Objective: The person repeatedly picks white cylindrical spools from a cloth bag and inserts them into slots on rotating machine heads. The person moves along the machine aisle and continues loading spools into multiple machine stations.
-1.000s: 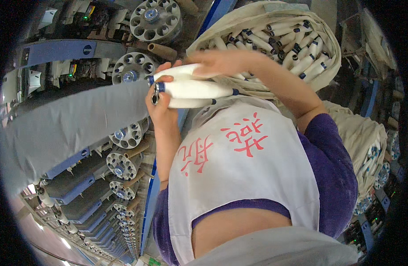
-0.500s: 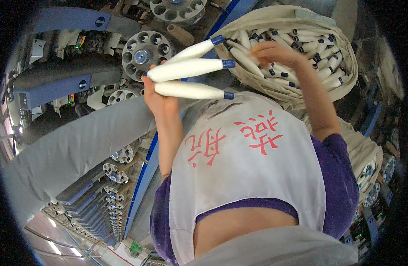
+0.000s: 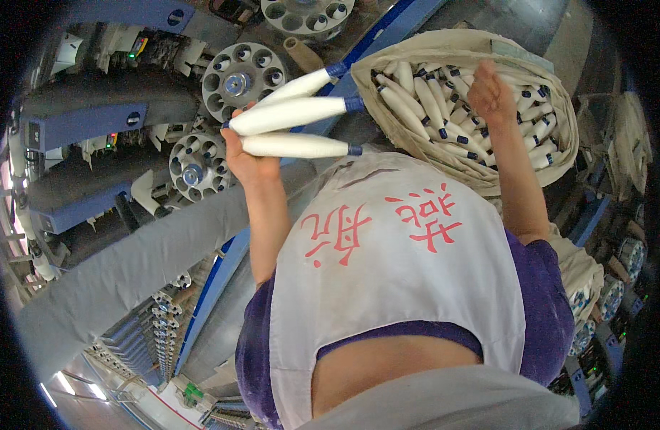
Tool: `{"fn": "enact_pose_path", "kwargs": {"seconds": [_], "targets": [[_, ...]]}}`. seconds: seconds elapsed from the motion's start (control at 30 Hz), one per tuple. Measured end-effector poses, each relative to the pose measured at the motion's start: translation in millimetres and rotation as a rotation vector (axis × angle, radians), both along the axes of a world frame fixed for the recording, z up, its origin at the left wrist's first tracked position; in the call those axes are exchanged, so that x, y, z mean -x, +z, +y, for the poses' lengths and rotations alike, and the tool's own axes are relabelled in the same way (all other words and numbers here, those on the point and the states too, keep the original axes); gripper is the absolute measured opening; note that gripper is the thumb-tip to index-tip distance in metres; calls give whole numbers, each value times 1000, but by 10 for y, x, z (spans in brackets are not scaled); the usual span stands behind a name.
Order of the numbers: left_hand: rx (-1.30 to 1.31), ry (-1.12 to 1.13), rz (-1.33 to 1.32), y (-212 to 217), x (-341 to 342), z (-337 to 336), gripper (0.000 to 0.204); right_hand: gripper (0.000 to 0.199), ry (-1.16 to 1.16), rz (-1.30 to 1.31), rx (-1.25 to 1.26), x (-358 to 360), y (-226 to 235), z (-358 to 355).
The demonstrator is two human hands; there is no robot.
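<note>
Three white yarn bobbins (image 3: 290,115) with blue ends are fanned out in my left hand (image 3: 252,161). Its fingers and thumb grip them at their left ends, and their other ends point right toward a cloth-lined container (image 3: 559,161). Many similar loose bobbins (image 3: 427,100) lie jumbled inside that container. Over the right part of this pile is my right hand (image 3: 493,97), its fingers curled in and slightly blurred. Whatever its fingers may hold is hidden.
Round metal bobbin magazines (image 3: 238,84) with ringed pockets stand at the left, some pockets holding bobbins. A grey padded bar (image 3: 144,244) crosses the lower left. Blue machine units (image 3: 79,129) line the left side. A brown cone (image 3: 303,56) lies near the upper magazines.
My right hand has moved right across the container, from its left side to above the right part of the pile. My left hand still holds the three bobbins. The view has shifted slightly.
</note>
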State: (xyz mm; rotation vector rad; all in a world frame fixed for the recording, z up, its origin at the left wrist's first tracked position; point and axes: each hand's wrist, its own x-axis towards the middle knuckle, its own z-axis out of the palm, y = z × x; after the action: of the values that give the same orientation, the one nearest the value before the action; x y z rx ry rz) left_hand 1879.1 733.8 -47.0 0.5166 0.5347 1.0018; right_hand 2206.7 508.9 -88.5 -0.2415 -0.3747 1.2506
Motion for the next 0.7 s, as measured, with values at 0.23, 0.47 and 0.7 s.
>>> {"fn": "enact_pose_path", "kwargs": {"seconds": [0.23, 0.47, 0.7], "targets": [[-346, -472, 75, 128, -277, 15, 45, 38, 188, -1078, 302, 828, 515, 1159], [-43, -147, -22, 38, 173, 7, 42, 23, 622, -691, 403, 441, -100, 744], [-93, 248, 17, -81, 1102, -200, 39, 35, -206, 342, -18, -1371, -537, -117]]}}
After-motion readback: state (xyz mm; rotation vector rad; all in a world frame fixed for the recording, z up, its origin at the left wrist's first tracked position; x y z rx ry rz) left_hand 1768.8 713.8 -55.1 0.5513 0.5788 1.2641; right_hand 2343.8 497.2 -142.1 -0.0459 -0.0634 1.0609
